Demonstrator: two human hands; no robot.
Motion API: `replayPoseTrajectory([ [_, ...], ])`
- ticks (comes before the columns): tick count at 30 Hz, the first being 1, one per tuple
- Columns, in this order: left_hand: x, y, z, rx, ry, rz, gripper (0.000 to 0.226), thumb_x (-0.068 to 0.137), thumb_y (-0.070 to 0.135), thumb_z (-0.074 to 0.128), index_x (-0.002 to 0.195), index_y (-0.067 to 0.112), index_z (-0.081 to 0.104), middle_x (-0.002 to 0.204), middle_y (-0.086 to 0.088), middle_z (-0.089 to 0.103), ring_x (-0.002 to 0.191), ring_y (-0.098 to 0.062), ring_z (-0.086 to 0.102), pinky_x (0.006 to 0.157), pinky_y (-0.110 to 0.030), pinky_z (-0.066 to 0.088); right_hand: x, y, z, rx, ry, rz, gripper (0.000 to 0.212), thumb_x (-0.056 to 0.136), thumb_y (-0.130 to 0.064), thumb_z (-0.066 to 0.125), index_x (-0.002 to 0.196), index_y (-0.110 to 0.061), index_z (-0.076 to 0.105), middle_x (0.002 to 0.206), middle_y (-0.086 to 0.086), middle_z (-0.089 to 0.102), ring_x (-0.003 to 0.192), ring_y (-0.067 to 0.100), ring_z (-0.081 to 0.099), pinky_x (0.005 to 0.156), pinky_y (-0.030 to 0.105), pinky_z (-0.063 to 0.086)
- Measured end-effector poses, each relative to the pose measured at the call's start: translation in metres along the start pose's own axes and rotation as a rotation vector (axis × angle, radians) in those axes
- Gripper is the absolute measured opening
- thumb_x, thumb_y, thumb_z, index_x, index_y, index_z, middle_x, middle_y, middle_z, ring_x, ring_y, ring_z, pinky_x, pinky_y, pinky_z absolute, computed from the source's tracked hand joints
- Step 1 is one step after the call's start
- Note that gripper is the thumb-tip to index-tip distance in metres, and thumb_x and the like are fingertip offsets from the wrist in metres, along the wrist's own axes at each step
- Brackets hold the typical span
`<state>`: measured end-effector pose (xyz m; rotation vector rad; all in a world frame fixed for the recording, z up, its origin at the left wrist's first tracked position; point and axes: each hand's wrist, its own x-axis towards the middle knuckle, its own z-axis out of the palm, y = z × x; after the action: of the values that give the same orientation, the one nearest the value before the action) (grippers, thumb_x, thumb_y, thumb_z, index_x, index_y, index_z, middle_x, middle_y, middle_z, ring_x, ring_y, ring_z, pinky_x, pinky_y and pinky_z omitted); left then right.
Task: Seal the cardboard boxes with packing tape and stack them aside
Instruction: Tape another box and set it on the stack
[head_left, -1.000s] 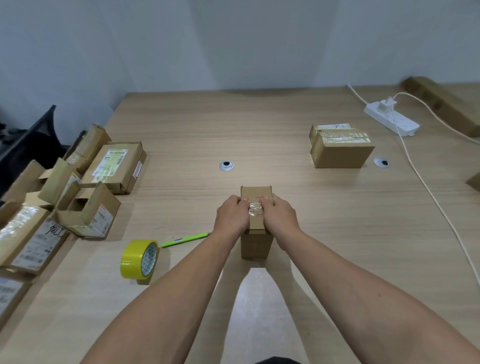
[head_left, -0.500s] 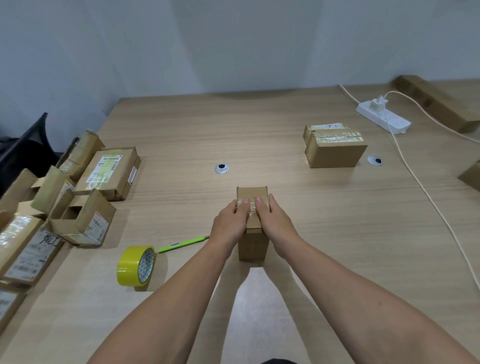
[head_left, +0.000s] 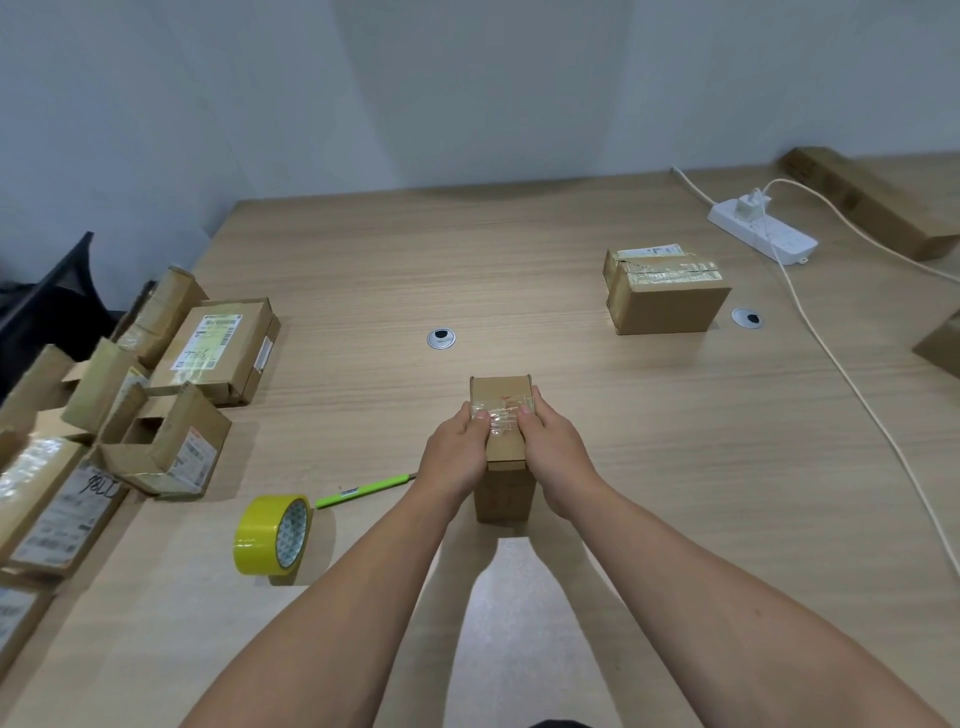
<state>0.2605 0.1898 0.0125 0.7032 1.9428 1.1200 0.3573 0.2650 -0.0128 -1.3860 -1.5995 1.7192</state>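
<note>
A small upright cardboard box (head_left: 502, 499) stands on the wooden table (head_left: 519, 270) near its front edge. A strip of clear tape (head_left: 503, 415) lies across its top. My left hand (head_left: 457, 452) grips the box's left side with its thumb pressing on the tape. My right hand (head_left: 553, 449) grips the right side, thumb also on the tape. A yellow tape roll (head_left: 272, 535) stands on edge to the left, beside a green pen-like cutter (head_left: 363, 489). A taped box (head_left: 667, 296) sits at the far right.
Several cardboard boxes (head_left: 218, 348), some with open flaps, crowd the table's left edge. A white power strip (head_left: 761, 236) and its cable (head_left: 852, 384) run along the right. A long brown box (head_left: 872, 200) lies at the back right. Two round grommets (head_left: 441, 339) are set in the tabletop.
Both hands stay on the box top; the thumbs came together on the tape half a second ago and now sit slightly apart. The box has not moved.
</note>
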Motion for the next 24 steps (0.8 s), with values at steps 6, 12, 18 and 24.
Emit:
replayPoseTrajectory([
  [6, -0.001, -0.003, -0.001, -0.046, -0.002, 0.007, 0.049, 0.089, 0.048, 0.037, 0.122, 0.030, 0.068, 0.114, 0.008, 0.072, 0.111, -0.016, 0.064, 0.105, -0.046, 0.047, -0.002, -0.002, -0.004, 0.033, 0.001, 0.002, 0.047, 0.107, -0.036, 0.038, 0.154, -0.031, 0.039, 0.144, -0.003, 0.057, 0.120, 0.014, 0.059, 0.109, 0.038, 0.046],
  [12, 0.003, -0.009, -0.010, -0.160, 0.023, -0.038, 0.034, 0.100, 0.036, 0.042, 0.114, 0.030, 0.072, 0.111, 0.008, 0.074, 0.110, -0.015, 0.066, 0.104, -0.041, 0.049, -0.014, -0.009, -0.008, -0.058, -0.021, -0.085, 0.043, 0.110, -0.030, 0.033, 0.152, -0.026, 0.042, 0.148, -0.006, 0.051, 0.132, 0.010, 0.048, 0.114, 0.032, 0.038],
  [18, 0.005, -0.012, -0.029, -0.391, 0.082, -0.074, 0.032, 0.106, 0.016, 0.040, 0.105, 0.018, 0.072, 0.098, -0.002, 0.074, 0.089, -0.018, 0.065, 0.074, -0.029, 0.048, -0.011, 0.009, -0.011, -0.142, 0.056, -0.034, 0.046, 0.109, -0.030, 0.034, 0.155, -0.026, 0.038, 0.159, -0.003, 0.038, 0.147, 0.018, 0.033, 0.119, 0.032, 0.025],
  [24, 0.002, -0.020, -0.046, -0.752, 0.133, -0.220, 0.027, 0.103, 0.021, 0.048, 0.103, 0.008, 0.072, 0.090, -0.008, 0.076, 0.078, -0.020, 0.070, 0.077, -0.035, 0.054, -0.003, 0.028, -0.020, -0.121, 0.093, 0.234, 0.063, 0.104, -0.049, 0.040, 0.159, -0.024, 0.024, 0.160, 0.005, 0.034, 0.145, 0.028, 0.035, 0.117, 0.047, 0.032],
])
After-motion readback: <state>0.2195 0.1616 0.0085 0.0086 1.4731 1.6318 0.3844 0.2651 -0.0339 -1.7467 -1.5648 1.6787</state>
